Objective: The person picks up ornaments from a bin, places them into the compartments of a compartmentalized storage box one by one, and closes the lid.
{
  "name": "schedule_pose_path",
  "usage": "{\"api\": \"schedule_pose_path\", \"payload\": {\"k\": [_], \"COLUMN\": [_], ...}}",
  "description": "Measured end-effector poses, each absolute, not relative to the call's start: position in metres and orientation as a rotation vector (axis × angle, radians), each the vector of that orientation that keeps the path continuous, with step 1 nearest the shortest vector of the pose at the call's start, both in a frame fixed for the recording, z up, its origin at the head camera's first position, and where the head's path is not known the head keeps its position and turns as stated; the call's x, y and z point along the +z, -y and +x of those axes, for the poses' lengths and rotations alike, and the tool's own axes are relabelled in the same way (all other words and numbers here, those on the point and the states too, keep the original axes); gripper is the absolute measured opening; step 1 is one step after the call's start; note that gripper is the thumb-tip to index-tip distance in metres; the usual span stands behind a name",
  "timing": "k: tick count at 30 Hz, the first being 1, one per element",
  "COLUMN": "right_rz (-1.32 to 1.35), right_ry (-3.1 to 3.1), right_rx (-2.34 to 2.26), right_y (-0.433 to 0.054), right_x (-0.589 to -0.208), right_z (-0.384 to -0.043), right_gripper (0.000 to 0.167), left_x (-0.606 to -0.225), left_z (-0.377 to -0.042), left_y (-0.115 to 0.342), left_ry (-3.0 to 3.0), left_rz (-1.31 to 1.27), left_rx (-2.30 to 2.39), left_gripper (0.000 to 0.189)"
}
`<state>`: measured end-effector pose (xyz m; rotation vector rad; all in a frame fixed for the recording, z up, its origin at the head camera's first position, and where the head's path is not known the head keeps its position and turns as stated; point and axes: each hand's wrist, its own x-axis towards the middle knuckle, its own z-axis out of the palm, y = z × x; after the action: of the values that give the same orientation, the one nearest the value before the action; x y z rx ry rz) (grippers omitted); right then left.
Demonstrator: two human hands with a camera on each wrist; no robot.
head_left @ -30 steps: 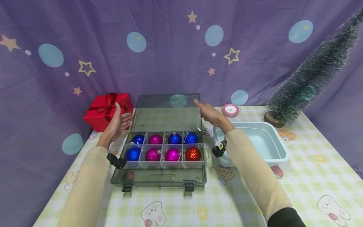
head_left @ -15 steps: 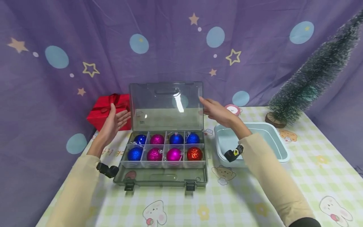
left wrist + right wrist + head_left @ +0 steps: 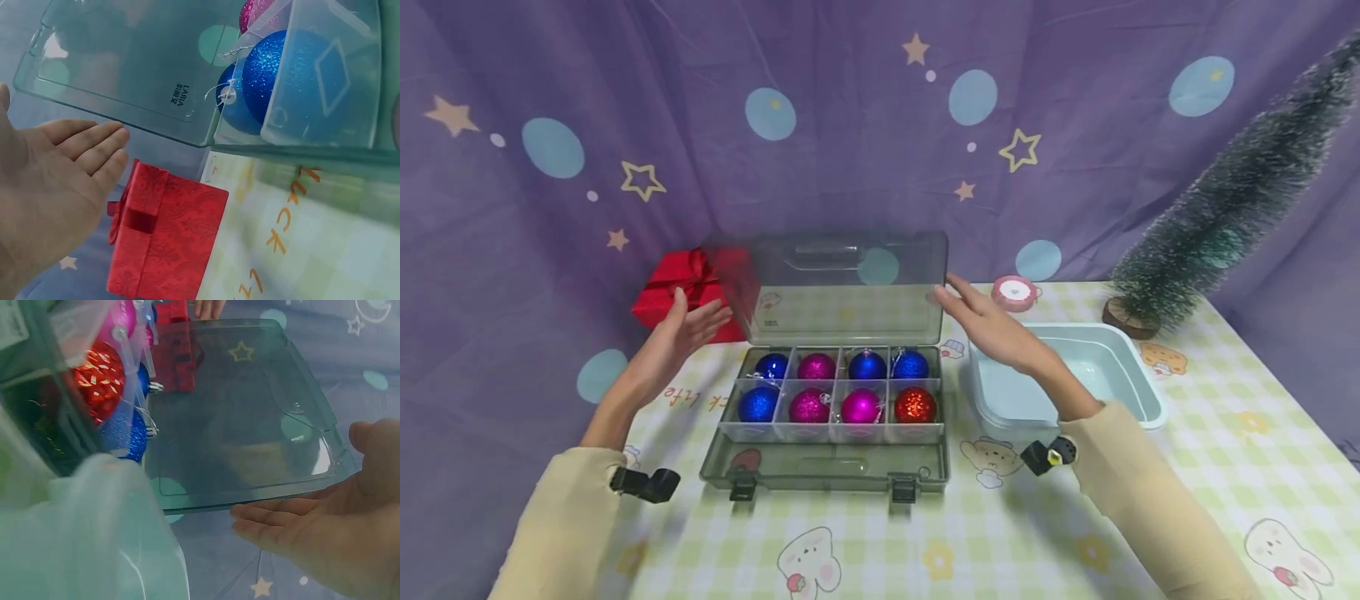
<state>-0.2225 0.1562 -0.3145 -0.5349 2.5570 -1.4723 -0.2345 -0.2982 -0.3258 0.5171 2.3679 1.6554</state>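
Note:
A smoky clear plastic divided case (image 3: 823,479) lies in the middle of the table, its lid (image 3: 850,287) raised behind the compartments. Blue, magenta and red glitter baubles, such as the red bauble (image 3: 915,406), sit singly in the two rows. My left hand (image 3: 666,346), palm inward and fingers straight, is held left of the lid and apart from it in the left wrist view. At the lid's right edge is my right hand (image 3: 988,329), fingers extended. Its fingertips (image 3: 244,515) meet that edge in the right wrist view; whether they press cannot be told. Both hands hold nothing.
Behind my left hand stands a red gift box (image 3: 681,283) with a bow. A pale blue basin (image 3: 1138,392) is right of the case, and a ribbon spool (image 3: 1015,293) lies behind it. The small Christmas tree (image 3: 1206,221) rises at the back right, before a purple curtain (image 3: 865,150).
The lid has swung up and toward me from a backward lean, its left side now blurred. Both hands have drawn back and apart, the left one away from the lid.

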Motion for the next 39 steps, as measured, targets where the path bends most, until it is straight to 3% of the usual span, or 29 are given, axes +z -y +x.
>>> {"api": "schedule_pose_path", "payload": {"k": [16,24,31,39], "right_rz": [-0.693,-0.720,-0.612,-0.576], "right_ry": [-2.583,-2.557,-2.555,-2.647], "right_rx": [-1.493,-1.565,-1.581,-1.534], "right_y": [-0.164,-0.165,-0.157,-0.153], "right_x": [-0.342,-0.364,-0.379,-0.389], "right_z": [-0.162,-0.130,-0.112,-0.104], "right_gripper": [0.067,0.063,0.070,0.077], "left_x": [-0.342,-0.364,-0.367,-0.373], "left_z": [-0.192,-0.161,-0.144,-0.132], "left_y": [0.315,0.321,0.317,0.316], "left_ry": [-2.216,-2.497,-2.616,-2.587], "left_rz": [0.715,0.711,0.645,0.581], "left_rx": [1.748,1.632,1.468,1.387], "left_gripper": [0.087,0.084,0.055,0.064]}}
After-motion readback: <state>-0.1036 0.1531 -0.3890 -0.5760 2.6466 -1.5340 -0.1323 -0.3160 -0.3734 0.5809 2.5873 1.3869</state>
